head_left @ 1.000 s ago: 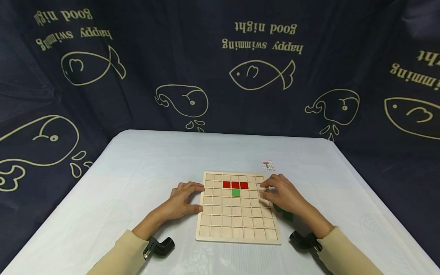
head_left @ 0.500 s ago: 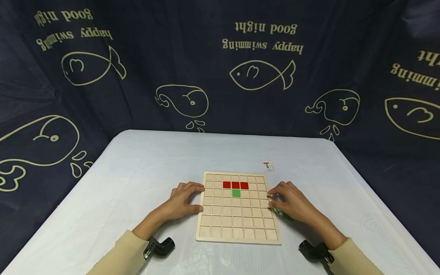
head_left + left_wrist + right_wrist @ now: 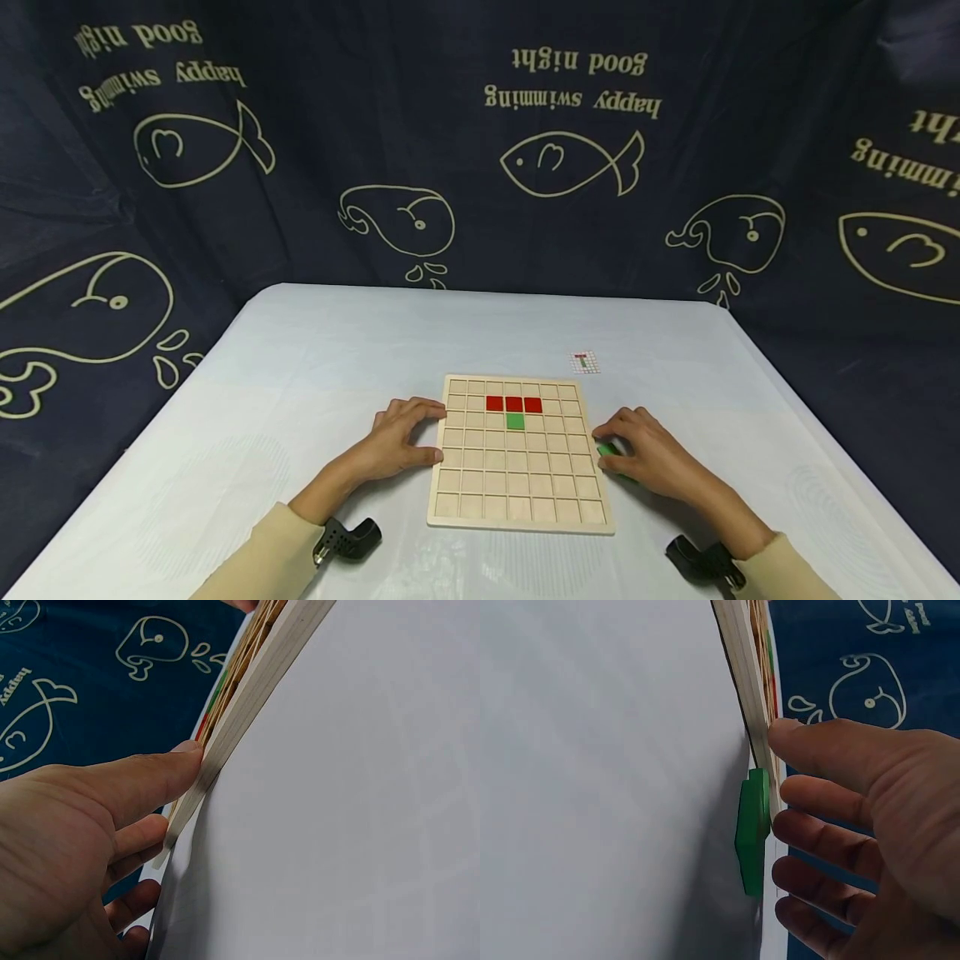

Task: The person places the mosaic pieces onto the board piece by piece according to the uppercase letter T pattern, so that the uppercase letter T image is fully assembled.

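Observation:
A wooden grid board (image 3: 517, 529) lies flat on the white table. Three red tiles (image 3: 513, 404) sit side by side in one of its rows, with one green tile (image 3: 515, 422) under the middle red one. My left hand (image 3: 393, 437) rests on the board's left edge, thumb and fingertips touching the rim, as the left wrist view also shows. Beside the right edge, my right hand (image 3: 648, 454) hovers over loose green tiles (image 3: 753, 832), which lie stacked or overlapping against the board. Nothing shows between its thumb and fingers. In the head view it partly covers those tiles.
A small card (image 3: 584, 362) printed with a red and green grid pattern lies behind the board's far right corner. White tablecloth (image 3: 360, 342) surrounds the board. A dark blue curtain (image 3: 480, 250) with fish drawings hangs behind the table.
My right hand has moved from over the board's right columns to the right and nearer me, down to the loose green tiles. My left hand and the board have stayed put.

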A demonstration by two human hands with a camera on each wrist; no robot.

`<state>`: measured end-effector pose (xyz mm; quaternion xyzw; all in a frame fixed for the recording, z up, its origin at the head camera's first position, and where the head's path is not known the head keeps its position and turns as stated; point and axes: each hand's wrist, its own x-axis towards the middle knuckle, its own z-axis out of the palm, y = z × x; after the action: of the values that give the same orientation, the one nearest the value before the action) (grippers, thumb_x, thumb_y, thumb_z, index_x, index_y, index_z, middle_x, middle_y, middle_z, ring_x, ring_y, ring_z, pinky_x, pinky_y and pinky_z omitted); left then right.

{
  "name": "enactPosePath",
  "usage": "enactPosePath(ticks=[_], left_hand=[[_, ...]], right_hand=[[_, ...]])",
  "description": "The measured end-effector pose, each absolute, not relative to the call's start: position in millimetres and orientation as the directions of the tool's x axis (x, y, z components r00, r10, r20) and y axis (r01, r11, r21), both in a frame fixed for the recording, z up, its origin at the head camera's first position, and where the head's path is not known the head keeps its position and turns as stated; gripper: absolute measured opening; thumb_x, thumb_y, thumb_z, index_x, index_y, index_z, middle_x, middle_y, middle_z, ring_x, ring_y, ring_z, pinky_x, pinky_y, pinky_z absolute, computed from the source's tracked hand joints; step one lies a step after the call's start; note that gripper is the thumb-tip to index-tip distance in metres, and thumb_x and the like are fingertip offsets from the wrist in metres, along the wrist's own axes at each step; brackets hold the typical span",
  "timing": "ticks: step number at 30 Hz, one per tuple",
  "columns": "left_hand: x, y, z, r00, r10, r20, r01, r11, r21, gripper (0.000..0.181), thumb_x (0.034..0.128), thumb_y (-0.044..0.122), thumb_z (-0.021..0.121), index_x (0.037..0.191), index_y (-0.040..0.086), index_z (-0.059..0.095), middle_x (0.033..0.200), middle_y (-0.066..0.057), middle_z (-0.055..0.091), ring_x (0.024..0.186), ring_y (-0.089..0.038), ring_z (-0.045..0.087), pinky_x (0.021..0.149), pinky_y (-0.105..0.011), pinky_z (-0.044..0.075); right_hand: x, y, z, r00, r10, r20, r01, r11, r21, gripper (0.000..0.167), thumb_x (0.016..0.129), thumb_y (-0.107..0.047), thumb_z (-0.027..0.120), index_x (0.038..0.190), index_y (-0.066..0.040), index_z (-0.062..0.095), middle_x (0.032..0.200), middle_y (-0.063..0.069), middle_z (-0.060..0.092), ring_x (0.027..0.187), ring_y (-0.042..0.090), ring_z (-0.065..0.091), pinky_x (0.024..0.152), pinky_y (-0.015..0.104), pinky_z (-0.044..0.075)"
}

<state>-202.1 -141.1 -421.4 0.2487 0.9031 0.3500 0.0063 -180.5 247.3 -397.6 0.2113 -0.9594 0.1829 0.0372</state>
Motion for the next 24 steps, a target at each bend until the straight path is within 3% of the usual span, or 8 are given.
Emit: enactPosePath(ticks=[24], left_hand=[[-202.4,-141.1,-421.1,-0.877,0.452,0.164,0.442,0.624,0.645,0.054,0.0768,0.031,0.076,0.125,0.014,0.058,0.137,0.001,0.05,0.116,-0.021,0.039,0.091,-0.042,0.024]], right_hand=[[-177.2,258.3,-401.1,-0.915,-0.38,0.135,-0.403,0.859,-0.316,0.032,0.074,-0.023,0.078,0.104,-0.014,0.07,0.099,-0.006,0.059,0.092,0.01,0.045,0.078,0.033,0.042]])
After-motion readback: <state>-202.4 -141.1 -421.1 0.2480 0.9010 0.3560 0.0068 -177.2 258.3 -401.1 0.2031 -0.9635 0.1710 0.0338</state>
